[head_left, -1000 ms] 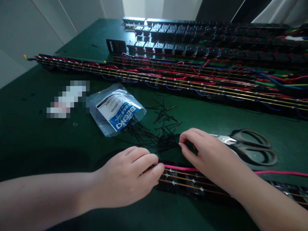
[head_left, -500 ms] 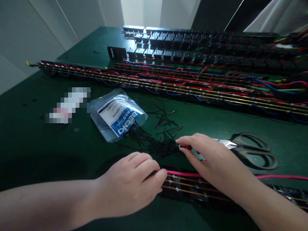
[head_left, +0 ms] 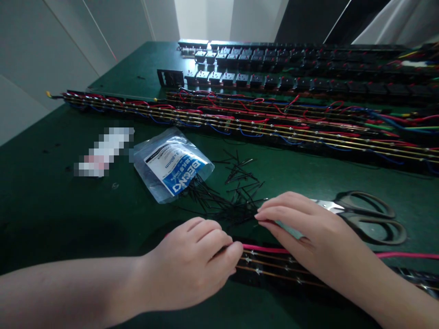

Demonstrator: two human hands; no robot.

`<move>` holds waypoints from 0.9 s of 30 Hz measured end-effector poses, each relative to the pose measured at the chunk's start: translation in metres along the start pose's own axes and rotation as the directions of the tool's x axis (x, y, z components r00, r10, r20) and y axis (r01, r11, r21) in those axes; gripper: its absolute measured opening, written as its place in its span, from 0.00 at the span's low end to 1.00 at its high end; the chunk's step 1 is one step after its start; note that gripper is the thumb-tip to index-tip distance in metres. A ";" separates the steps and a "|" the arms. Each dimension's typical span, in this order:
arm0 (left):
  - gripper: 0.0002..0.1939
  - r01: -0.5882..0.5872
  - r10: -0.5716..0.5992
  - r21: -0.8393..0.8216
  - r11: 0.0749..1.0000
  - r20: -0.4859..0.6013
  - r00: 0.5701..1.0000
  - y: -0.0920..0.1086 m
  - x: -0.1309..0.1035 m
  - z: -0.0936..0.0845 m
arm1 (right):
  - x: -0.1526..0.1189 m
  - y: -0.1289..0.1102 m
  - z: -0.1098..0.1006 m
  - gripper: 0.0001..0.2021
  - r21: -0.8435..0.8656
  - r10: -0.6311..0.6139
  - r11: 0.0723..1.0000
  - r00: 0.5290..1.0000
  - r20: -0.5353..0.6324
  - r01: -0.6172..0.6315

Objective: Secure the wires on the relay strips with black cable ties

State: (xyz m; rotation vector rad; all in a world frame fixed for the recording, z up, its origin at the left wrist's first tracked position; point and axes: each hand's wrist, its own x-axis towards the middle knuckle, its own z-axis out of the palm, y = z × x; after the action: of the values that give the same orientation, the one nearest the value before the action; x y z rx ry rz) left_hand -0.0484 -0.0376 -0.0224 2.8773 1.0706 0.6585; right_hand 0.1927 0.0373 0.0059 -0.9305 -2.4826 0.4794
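Observation:
My left hand (head_left: 195,260) is closed over the near strip, its fingers curled round a pinkish-red wire (head_left: 264,248). That wire runs along the back edge of the near power-strip part (head_left: 254,269), which has copper-coloured rails and shiny metal clips. Beyond it lies a loose pile of black cable ties (head_left: 236,205), spilling from a clear plastic bag (head_left: 174,167) with a blue and white label. My right hand (head_left: 302,224) pinches thumb and fingers together at the pile's right edge; whatever is between the fingertips is too small to make out.
Scissors with dark handles (head_left: 373,217) lie behind my right hand, blades partly hidden by it. Across the table run long wired strips with brass rails (head_left: 240,123) and rows of black sockets (head_left: 243,78). A blurred-out white item (head_left: 106,151) sits left of the bag.
My right thumb and fingertips, slightly apart before, have closed together at the edge of the cable-tie pile. My left hand keeps its hold; the whole view has shifted slightly.

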 end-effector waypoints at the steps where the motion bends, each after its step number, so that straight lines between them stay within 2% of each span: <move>1: 0.10 0.008 -0.008 0.015 1.000 -0.018 1.000 0.000 0.000 0.000 | -0.001 -0.005 -0.003 0.09 0.027 0.006 1.000 1.000 -0.020 -0.005; 4: 0.09 0.060 -0.053 0.096 0.994 -0.080 0.995 0.000 -0.001 -0.001 | -0.005 -0.020 -0.011 0.07 0.134 0.071 0.989 0.993 -0.097 -0.058; 7: 0.08 0.097 -0.081 0.163 0.982 -0.098 0.992 0.000 0.000 -0.004 | -0.008 -0.030 -0.010 0.06 0.270 0.220 0.948 0.961 -0.168 -0.170; 11: 0.09 0.097 -0.080 0.164 0.982 -0.111 0.991 0.000 0.000 -0.004 | -0.008 -0.029 0.004 0.03 0.521 0.473 0.781 0.871 -0.133 -0.344; 13: 0.10 0.068 -0.052 0.134 0.989 -0.123 0.991 0.001 -0.001 -0.004 | -0.007 -0.024 0.011 0.02 0.590 0.535 0.713 0.838 -0.106 -0.380; 16: 0.09 -0.006 0.014 0.051 0.999 -0.147 0.989 0.002 -0.004 -0.004 | -0.006 -0.019 0.016 0.02 0.612 0.582 0.674 0.808 -0.096 -0.413; 19: 0.09 -0.048 0.048 -0.002 0.999 -0.141 0.989 0.001 -0.006 -0.004 | -0.005 -0.017 0.016 0.03 0.622 0.594 0.651 0.802 -0.061 -0.435; 27: 0.09 -0.005 0.006 0.007 1.000 -0.111 0.994 -0.001 -0.003 -0.005 | -0.003 -0.022 0.014 0.04 0.632 0.577 0.636 0.817 -0.009 -0.443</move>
State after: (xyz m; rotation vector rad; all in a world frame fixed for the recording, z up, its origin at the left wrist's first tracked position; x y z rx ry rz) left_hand -0.0531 -0.0391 -0.0190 2.8810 1.0791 0.8257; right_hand 0.1757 0.0172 0.0030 -1.3072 -1.6376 1.2150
